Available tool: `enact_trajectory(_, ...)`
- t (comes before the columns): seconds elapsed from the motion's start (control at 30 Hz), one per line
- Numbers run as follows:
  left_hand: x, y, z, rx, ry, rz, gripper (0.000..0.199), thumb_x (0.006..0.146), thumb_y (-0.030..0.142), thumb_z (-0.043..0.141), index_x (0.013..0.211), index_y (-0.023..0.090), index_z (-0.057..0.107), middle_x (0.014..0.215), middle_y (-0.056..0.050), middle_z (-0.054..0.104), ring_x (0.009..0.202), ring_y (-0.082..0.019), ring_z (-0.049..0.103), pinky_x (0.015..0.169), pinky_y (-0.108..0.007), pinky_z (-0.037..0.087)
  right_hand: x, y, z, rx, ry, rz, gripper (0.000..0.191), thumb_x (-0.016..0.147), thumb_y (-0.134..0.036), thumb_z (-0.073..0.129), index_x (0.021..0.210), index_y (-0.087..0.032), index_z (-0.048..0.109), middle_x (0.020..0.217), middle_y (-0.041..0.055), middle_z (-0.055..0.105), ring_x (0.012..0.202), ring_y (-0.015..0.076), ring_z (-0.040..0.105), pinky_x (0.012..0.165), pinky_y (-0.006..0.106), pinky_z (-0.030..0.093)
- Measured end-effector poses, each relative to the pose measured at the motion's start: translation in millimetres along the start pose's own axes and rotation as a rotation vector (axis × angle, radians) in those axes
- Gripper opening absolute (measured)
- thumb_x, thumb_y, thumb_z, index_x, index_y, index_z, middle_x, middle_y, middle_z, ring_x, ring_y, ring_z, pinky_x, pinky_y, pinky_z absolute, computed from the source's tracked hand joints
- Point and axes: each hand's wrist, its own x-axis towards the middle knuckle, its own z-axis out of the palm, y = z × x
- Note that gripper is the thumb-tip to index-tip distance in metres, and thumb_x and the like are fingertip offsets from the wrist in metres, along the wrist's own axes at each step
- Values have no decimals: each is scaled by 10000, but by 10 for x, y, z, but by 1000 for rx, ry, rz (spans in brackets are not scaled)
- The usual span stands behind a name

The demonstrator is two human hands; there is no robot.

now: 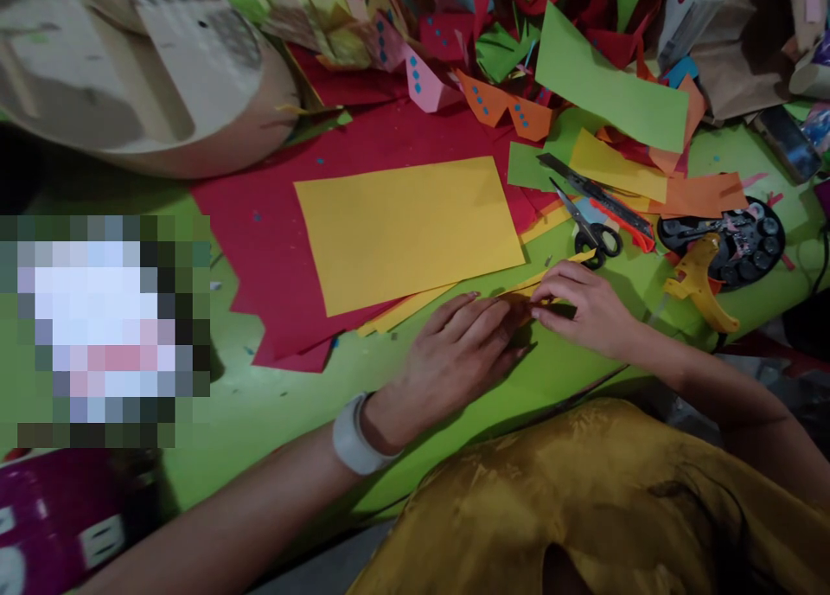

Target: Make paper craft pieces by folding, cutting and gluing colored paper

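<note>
My left hand [457, 344] lies low over the green table, its fingertips closed on a narrow yellow paper strip [519, 291]. Right against them, my right hand [580, 308] pinches at the same strip between thumb and fingers. The exact spot they grip is partly hidden by the fingers. Beyond my hands, a large yellow paper sheet [408, 232] rests on red paper [259, 258]. Black-handled scissors [593, 232] lie just past my right hand, with a cutter knife [600, 195] next to them.
On the right are a yellow tape dispenser [704, 284] and a black round object [745, 245]. Cut paper pieces and orange paper glasses [506, 106] crowd the back. A round pale container [213, 137] stands at back left, and a purple object [65, 517] at lower left.
</note>
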Motion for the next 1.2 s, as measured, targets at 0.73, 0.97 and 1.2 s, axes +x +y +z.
enact_trajectory(0.73,-61,-81,-55,-81,-15,48,275,913,24,506,1118,155,634,1014,-90,756,959,-239,718,789,-350,604,-13,2,11,-43,12,16,85,928,-212,567,910,-228,648,922,49,648,879,184,617,793,325,515)
enact_trajectory(0.97,-52,-74,-45,-83,-4,47,236,915,40,530,1097,134,647,1010,-98,747,926,-244,710,764,-362,606,-13,9,0,-72,37,-113,161,928,-175,545,890,-199,700,884,74,674,843,193,623,813,346,529)
enact_trajectory(1.2,-47,-65,-36,-59,-8,27,227,925,57,528,1098,134,651,1018,-98,743,932,-241,706,762,-357,610,-34,1,-25,-119,-7,-99,140,915,-292,607,982,-219,707,952,72,674,902,212,627,843,378,549)
